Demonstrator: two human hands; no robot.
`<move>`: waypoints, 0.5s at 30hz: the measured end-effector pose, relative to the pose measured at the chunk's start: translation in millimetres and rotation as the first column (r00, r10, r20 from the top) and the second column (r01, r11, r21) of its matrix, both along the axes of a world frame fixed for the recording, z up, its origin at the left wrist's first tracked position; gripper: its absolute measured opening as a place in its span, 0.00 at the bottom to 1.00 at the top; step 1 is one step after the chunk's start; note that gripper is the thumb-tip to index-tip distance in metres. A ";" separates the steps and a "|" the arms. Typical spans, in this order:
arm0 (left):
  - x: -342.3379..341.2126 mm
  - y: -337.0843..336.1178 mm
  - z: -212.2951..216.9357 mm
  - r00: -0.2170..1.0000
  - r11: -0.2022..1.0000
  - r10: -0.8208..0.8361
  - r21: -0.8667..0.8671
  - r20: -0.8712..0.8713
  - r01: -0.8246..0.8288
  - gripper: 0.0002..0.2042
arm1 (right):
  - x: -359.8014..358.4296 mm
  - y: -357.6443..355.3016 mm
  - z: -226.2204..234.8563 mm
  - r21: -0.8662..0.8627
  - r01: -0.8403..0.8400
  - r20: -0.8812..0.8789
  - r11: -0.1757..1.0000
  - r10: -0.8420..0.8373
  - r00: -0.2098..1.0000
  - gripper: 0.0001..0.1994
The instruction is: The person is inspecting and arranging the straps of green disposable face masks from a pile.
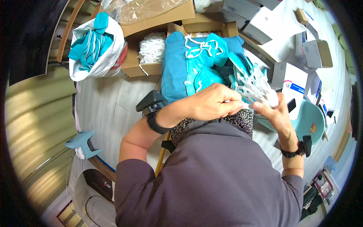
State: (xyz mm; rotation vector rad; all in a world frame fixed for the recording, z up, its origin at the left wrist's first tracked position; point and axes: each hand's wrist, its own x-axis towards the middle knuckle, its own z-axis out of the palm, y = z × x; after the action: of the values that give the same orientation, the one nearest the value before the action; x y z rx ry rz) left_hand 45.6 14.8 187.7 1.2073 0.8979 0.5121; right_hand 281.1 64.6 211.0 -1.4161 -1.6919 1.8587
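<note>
Working remotely, I judge this the strap-handling step: my left hand pinches what looks like a white strap, my right hand grips the strapped teal bundle beside the teal pile, and the next move would call for gentle, steady tension

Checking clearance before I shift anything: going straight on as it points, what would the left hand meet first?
Probably the right hand, its thumb just ahead in that line; the white straps bunched there might touch first, as depth is unclear.
</note>
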 end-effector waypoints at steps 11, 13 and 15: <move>-71.4 -11.1 -5.2 0.986 0.942 0.112 -0.330 0.124 -0.065 0.17 | 77.2 28.9 0.6 0.113 0.466 0.022 0.877 -0.472 0.882 0.06; -54.3 6.4 -34.6 0.948 0.903 0.211 -0.419 0.237 -0.096 0.17 | 43.7 21.1 -13.9 0.114 0.472 0.009 0.874 -0.476 0.879 0.09; -41.4 39.0 -54.6 0.916 0.867 0.316 -0.468 0.246 -0.173 0.15 | 19.7 25.9 -30.9 -0.094 0.383 -0.024 0.919 -0.387 0.922 0.11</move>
State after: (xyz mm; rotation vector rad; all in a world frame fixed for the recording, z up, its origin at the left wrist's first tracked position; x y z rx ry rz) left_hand 4.3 53.9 133.1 0.5766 0.8367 0.6486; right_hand 300.8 90.6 180.1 -1.5952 -1.2118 1.7401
